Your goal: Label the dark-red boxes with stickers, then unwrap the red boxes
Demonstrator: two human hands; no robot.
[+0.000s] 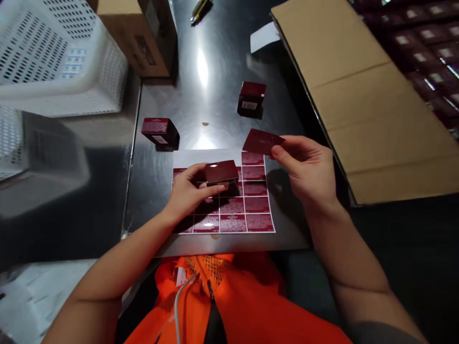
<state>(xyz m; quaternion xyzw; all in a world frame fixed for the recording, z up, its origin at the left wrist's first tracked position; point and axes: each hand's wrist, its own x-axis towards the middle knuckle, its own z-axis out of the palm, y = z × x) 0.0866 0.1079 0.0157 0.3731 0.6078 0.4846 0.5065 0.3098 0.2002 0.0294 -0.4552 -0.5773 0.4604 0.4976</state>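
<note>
My left hand [190, 191] holds a small dark red box [221, 172] down on a sheet of dark red labels [251, 205] that lies on the steel table [201, 71]. To the right, my right hand [308, 169] pinches one peeled dark red label [261, 142] between thumb and fingers, lifted just above the sheet's top right corner. Two more dark red boxes stand farther back on the table: one at the left [160, 132] and one at the centre right [251, 98].
A white perforated basket [60, 57] sits at the far left beside a brown carton [136, 33]. A large flat cardboard flap [369, 105] borders the right side, with rows of dark boxes [430, 43] beyond it. A pen [201, 9] lies at the far edge.
</note>
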